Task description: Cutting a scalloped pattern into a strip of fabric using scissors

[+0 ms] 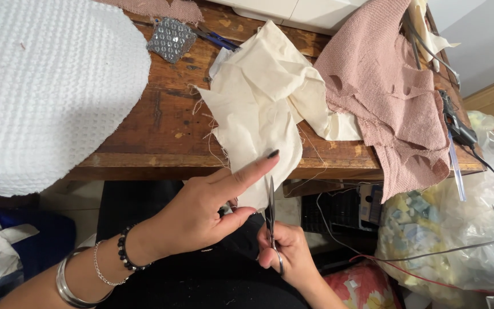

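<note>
We observe the left hand [201,214] pinching the cream cloth [258,120] at its lower edge; the right hand [290,254] grips scissors [271,214], blades upright beside it.

Scissors [271,220] handles hidden inside right hand [290,257]; white textured fabric [47,86] cut off left.

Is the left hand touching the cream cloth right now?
Touching. The head view shows the left hand pinching the lower edge of the cream cloth between thumb and fingers.
</note>
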